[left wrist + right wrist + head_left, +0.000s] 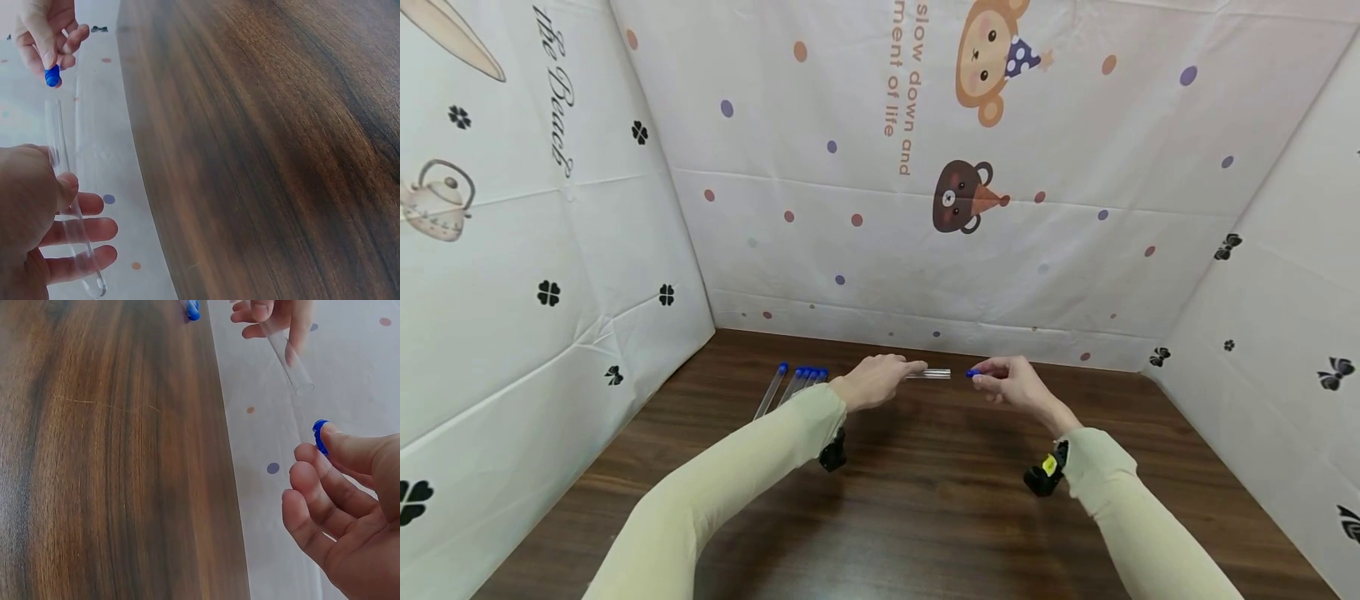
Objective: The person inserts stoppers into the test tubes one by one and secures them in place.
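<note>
A clear test tube (60, 140) is pinched between the thumb and fingers of my left hand (877, 380), its open end toward the right hand. In the left wrist view its rounded end lies past the little finger. Between thumb and forefinger, my right hand (1017, 385) pinches a small blue stopper (320, 437). A short gap separates the stopper from the tube's mouth (304, 389). Both hands are above the far part of the table, near the back wall.
Several clear tubes with blue stoppers (767, 390) lie side by side on the dark wooden table (917, 517), left of the left hand and partly hidden by the sleeve. Printed white cloth walls (880, 250) enclose the table at the back and both sides.
</note>
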`<state>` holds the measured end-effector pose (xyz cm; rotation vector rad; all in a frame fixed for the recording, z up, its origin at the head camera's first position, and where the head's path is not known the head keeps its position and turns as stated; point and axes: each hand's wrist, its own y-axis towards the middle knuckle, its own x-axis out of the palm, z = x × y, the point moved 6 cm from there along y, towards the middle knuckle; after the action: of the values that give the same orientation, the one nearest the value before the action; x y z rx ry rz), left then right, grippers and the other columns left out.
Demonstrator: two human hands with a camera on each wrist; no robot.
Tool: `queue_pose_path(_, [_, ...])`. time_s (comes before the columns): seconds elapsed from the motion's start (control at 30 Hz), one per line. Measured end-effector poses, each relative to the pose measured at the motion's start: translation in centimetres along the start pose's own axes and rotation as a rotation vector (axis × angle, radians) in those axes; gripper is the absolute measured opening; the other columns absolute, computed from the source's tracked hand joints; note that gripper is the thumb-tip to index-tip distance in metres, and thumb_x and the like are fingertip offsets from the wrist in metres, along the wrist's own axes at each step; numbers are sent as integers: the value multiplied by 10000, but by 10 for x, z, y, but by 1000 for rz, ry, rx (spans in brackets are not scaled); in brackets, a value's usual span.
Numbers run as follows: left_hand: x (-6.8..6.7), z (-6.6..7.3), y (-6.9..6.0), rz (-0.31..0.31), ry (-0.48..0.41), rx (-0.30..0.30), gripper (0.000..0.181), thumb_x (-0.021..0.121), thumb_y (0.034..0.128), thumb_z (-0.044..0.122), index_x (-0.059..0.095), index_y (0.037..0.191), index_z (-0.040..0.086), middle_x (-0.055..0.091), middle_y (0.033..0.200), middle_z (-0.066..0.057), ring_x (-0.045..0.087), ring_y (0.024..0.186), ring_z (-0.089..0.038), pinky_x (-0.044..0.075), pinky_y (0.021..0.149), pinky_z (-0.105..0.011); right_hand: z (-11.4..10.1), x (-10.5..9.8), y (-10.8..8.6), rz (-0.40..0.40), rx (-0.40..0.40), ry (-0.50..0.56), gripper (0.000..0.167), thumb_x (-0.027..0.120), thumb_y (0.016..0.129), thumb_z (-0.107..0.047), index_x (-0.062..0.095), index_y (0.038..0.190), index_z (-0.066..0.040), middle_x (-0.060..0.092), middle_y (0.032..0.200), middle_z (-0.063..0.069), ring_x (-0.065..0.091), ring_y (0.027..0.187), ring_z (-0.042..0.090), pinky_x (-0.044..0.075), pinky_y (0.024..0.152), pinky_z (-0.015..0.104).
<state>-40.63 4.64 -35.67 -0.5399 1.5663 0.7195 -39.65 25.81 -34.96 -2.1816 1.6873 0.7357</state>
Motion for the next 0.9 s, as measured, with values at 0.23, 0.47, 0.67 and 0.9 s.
queue_pose_path(0.23, [0,4,4,-18,-12,-13,594,545,932,-28,429,1450,240,665,1169,-19,630,801,-129,320,464,-202,3,2,2,5,34,-17,286,614,945,-134,640,1149,65,703,888,100,623,656,159,539,594,273])
queue_pose_path(0.47, [0,8,8,-15,-16,-13,575,565,935,-2,442,1442,237,675,1154,-17,652,855,-127,432,527,-203,3,5,3,-14,16,-31,292,607,950,-142,643,1151,66,698,947,193,634,667,178,533,581,258])
queue_pose_path(0.67, [1,11,10,-9,-34,-4,567,552,939,-6,443,1439,239,682,1123,-22,647,840,-121,427,526,-195,3,9,2,-24,11,-42,291,615,946,-153,648,1141,61,708,904,129,661,728,310,553,602,315])
queue_pose_path(0.9, [2,13,12,11,-48,12,546,546,937,-12,470,1421,230,690,1099,-20,654,862,-119,464,566,-203,5,11,3,-41,7,14,316,609,953,-182,642,1145,66,698,859,46,641,686,218,546,603,300])
